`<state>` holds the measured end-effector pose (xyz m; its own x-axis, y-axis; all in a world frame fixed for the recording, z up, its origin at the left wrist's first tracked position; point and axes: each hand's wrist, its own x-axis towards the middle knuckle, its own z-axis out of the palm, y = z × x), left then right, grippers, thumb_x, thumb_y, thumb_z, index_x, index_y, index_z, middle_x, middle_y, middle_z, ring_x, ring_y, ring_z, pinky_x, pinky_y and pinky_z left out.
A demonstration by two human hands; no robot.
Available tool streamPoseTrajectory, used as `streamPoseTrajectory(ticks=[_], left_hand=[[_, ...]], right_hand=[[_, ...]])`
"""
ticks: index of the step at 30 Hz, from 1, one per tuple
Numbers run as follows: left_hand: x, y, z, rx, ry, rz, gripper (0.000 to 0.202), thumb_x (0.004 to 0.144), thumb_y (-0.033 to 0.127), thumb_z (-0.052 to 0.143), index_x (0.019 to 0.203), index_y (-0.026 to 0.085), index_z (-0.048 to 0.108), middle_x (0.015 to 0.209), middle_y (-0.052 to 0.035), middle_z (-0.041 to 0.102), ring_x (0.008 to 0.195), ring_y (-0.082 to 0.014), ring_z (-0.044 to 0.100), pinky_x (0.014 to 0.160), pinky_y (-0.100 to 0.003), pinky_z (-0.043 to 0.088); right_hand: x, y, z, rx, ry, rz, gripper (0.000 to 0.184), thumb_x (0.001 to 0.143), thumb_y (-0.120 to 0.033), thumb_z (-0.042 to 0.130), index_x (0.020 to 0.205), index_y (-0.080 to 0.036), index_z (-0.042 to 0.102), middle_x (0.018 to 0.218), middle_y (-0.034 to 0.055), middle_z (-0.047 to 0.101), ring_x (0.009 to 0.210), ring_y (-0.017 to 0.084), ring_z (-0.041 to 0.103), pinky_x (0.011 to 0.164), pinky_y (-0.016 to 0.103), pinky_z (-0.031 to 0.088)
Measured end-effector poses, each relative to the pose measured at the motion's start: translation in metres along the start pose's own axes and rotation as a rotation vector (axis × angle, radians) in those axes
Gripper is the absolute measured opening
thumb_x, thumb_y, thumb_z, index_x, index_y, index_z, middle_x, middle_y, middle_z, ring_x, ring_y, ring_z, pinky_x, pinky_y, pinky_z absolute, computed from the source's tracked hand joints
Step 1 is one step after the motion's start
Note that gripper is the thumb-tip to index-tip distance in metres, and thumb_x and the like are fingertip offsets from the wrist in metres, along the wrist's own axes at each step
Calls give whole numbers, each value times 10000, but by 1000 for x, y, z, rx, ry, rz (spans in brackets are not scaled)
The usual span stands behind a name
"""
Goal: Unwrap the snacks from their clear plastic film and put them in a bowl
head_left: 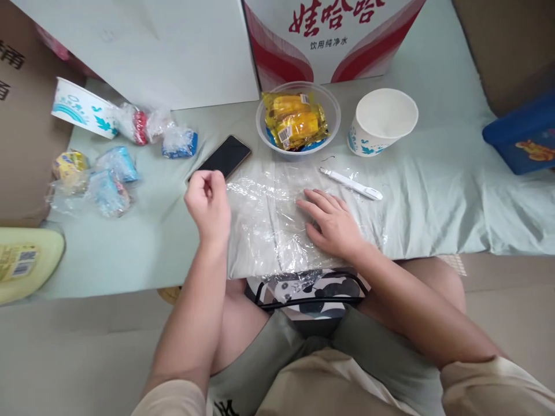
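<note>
A sheet of clear plastic film [260,231] lies spread and wrinkled on the pale green cloth, its front edge hanging over. My left hand [210,205] is closed in a pinch at the film's upper left corner, just in front of a black phone [228,155]. Flat on the film's right part rests my right hand [333,225], its fingers stretched apart. Just beyond its fingertips lies a white utility knife [353,184]. Behind the film stands a clear plastic bowl [333,124] holding yellow-wrapped snacks [297,118].
To the right of the bowl is a white paper cup [384,118]; another paper cup [84,110] lies tipped at left. Several film-wrapped packets [108,190] sit nearby. Cartons [329,52] line the back. A blue box [524,138] is far right, a yellow-green container [28,263] far left.
</note>
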<state>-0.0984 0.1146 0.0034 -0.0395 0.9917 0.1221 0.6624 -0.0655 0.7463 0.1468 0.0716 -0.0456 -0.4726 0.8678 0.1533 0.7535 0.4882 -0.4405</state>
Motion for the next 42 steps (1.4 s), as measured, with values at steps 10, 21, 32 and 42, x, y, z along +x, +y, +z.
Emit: streamPoseTrajectory(ticks=[10, 21, 32, 42], left_hand=[[-69, 20, 35, 234, -81, 333, 159, 934, 268, 562, 850, 249, 696, 742, -30, 677, 712, -182, 652, 695, -342, 550], [-50, -14, 6, 367, -490, 177, 612, 887, 360, 711, 1467, 276, 535, 1680, -93, 361, 1580, -353, 265, 1258, -566, 305], [-46, -5, 6, 387, -200, 183, 355, 878, 376, 714, 1213, 257, 714, 1394, -101, 628, 1331, -319, 548, 1178, -536, 381], [-38, -20, -1, 309, -423, 156, 206, 894, 237, 645, 1077, 253, 739, 1487, -61, 618, 1500, -310, 440, 1252, -597, 285]], right_hand=[[1, -9, 5, 2, 71, 71, 486, 923, -221, 523, 1406, -223, 583, 1545, 104, 542, 1447, 342, 488, 1166, 580, 410], [-1, 36, -21, 259, 255, 227, 367, 893, -217, 549, 1243, -226, 657, 1371, 113, 683, 1052, 259, 726, 774, 403, 621], [-8, 43, -32, 70, 241, 31, 280, 938, -226, 527, 1164, -248, 691, 1261, 95, 724, 1167, 296, 684, 996, 507, 550], [-11, 46, -31, -31, 184, 30, 292, 912, -307, 597, 1188, -266, 684, 1241, 108, 654, 1121, 321, 627, 935, 523, 481]])
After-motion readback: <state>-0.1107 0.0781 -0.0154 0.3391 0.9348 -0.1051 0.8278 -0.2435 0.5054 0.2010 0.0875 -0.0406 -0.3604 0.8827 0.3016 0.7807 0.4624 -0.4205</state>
